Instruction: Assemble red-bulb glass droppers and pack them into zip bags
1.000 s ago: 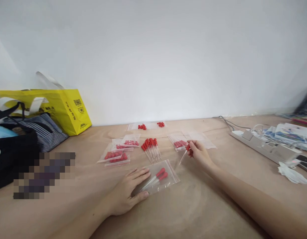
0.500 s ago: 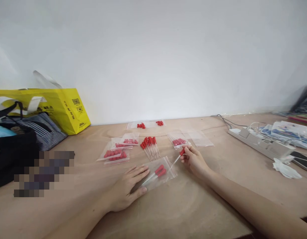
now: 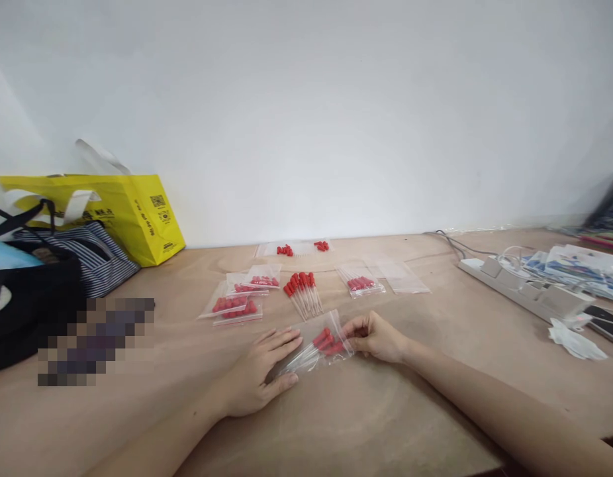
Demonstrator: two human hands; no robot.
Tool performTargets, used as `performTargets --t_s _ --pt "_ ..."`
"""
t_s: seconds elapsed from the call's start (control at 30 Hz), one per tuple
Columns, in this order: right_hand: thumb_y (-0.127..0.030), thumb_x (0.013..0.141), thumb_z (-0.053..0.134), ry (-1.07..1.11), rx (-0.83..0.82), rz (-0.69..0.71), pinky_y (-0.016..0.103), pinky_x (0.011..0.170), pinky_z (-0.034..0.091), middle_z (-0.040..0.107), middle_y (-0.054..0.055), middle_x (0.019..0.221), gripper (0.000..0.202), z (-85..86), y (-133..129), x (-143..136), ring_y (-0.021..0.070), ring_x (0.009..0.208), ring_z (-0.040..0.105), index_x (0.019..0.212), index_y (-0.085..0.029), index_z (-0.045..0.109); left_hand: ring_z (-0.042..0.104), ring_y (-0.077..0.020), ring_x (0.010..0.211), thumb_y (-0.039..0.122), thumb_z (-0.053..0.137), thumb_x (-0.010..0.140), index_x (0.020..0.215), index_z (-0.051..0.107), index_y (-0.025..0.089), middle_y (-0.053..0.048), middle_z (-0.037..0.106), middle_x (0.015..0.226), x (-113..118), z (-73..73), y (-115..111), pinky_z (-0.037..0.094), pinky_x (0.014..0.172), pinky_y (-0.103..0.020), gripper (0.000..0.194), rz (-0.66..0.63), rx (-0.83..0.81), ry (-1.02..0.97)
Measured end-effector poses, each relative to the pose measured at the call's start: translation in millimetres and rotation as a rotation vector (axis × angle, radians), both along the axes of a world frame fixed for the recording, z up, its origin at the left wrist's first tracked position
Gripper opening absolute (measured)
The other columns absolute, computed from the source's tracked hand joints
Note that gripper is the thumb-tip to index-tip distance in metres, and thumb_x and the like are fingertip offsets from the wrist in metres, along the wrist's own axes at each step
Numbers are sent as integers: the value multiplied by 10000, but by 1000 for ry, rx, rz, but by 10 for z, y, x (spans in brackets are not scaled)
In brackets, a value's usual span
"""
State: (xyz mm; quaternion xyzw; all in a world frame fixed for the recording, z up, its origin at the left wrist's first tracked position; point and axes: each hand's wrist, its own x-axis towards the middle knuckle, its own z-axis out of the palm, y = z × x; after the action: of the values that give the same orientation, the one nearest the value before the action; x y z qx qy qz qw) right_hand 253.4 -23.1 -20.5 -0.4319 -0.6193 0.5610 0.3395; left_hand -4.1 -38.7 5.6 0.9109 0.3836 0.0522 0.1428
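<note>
A clear zip bag [image 3: 311,326] lies in front of me with droppers [image 3: 323,338] inside, their red bulbs towards its right-hand mouth. My left hand [image 3: 261,368] rests flat against the bag's left end, fingers spread and thumb apart. At the mouth, my right hand [image 3: 373,338] pinches the red bulb of another dropper [image 3: 335,348], which is inside the bag; the fingertips are partly hidden by plastic. Just beyond the bag, several loose droppers [image 3: 302,291] fan out with red bulbs pointing away from me.
Filled bags [image 3: 234,306] overlap at left, and another filled bag [image 3: 360,281] lies right of the loose droppers beside flat clear bags [image 3: 406,278]. More droppers [image 3: 285,250] lie by the wall. A power strip [image 3: 525,291] sits right; a yellow bag [image 3: 157,232] stands left.
My right hand has moved left and towards me, carrying the dropper into the bag up to its red bulb. My left hand stays on the bag. The view has shifted slightly.
</note>
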Motion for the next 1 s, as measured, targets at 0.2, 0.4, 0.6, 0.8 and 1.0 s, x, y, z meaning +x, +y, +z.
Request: performTargets --t_s 0.2,0.4,0.6,0.8,1.0 --pt "-296 452 765 61 37 -13 190 495 383 576 -30 540 270 -66 131 -100 70 499 480 582 -132 594 267 -242 1263 434 406 833 1305 335 209 -59 309 1379 3 -5 1 232 1029 -461 527 -2 7 -11" --pt "-226 527 701 -242 6 67 179 418 330 549 -42 504 138 63 430 34 67 444 450 586 -144 606 271 -236 1262 452 404 834 1314 312 231 -41 315 1378 -48 -92 46 228 1036 -456 537 -37 17 -53" --pt "-250 657 583 -306 219 -384 213 593 404 636 7 679 113 149 1084 -217 131 662 564 665 -150 634 263 -234 1265 460 407 833 1321 290 258 -22 300 1386 -79 -134 56 222 1040 -454 541 -36 17 -57" --pt "-347 643 598 -285 160 -532 270 665 419 657 41 761 195 -27 1461 -650 189 756 592 717 -174 649 269 -237 1262 465 414 829 1314 308 252 -29 296 1388 -82 -105 51 227 1037 -454 540 -43 12 -56" --pt "-279 687 536 -135 126 -628 214 488 388 584 5 566 133 0 1357 -592 116 506 532 632 -159 553 261 -234 1266 473 411 827 1313 313 238 -38 286 1392 -88 -64 41 227 1036 -452 548 -42 -13 -22"
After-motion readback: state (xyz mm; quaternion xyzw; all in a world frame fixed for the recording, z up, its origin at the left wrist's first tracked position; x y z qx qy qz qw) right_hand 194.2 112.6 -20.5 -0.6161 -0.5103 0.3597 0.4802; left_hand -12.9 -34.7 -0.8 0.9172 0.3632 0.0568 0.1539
